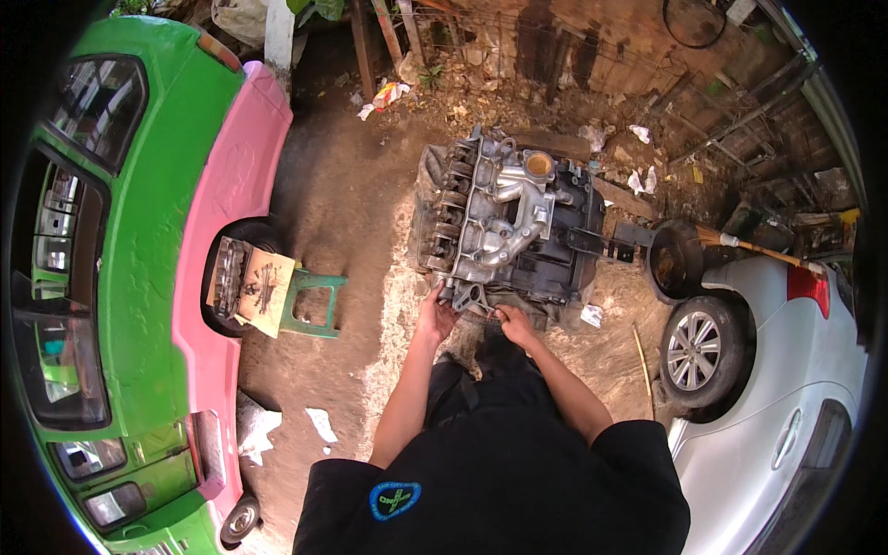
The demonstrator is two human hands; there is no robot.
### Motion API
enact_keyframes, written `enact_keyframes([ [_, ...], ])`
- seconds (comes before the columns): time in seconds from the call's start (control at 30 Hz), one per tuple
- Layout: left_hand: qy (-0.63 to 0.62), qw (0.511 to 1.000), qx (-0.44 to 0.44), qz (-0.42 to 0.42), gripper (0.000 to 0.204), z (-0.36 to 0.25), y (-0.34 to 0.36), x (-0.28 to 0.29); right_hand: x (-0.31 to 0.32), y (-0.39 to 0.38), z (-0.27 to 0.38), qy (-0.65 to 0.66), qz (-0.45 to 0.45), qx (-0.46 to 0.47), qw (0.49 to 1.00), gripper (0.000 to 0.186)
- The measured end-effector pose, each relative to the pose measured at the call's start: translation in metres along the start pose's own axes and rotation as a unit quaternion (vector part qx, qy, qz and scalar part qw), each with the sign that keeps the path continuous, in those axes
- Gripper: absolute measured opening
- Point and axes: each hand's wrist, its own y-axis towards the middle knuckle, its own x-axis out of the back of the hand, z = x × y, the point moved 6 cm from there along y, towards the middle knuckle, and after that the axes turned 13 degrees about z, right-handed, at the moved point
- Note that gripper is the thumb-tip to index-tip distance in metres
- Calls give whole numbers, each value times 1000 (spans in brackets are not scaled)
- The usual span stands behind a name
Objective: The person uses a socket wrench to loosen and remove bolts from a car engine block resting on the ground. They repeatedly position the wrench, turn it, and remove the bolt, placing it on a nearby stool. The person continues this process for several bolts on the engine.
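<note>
On my feed, I have the right hand (513, 324) pinching one end of a grey metal bracket (461, 300) at the near edge of the engine (532, 227), the left hand (437, 319) curled by its other end, whether gripping I can't tell, and a green stool (319, 279) well left of the engine.

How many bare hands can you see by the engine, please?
2: the left hand at the near left corner of the engine, and the right hand right of it, with a grey metal bracket between them. Some fingers are partly hidden.
</note>
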Motion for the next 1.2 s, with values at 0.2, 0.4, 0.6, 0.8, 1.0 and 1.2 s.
enact_keyframes([
  [0.2,-40,999,-15,19,39,6,3,-5,3,-1,0,29,-93,21,995,23],
  [0.4,-24,997,-71,-14,41,13,2,-3,3,1,-1,41,-101,21,994,20],
  [0.6,-40,994,-103,23,34,26,9,14,4,6,-1,38,-80,19,996,21],
  [0.8,-1,988,-155,15,39,36,10,26,8,9,0,16,-90,38,995,24],
  [1.0,17,983,-177,-56,50,37,27,35,10,17,-3,30,-51,52,997,24],
  [1.2,24,969,-217,-115,44,41,39,40,17,17,-4,22,-32,96,995,22],
])
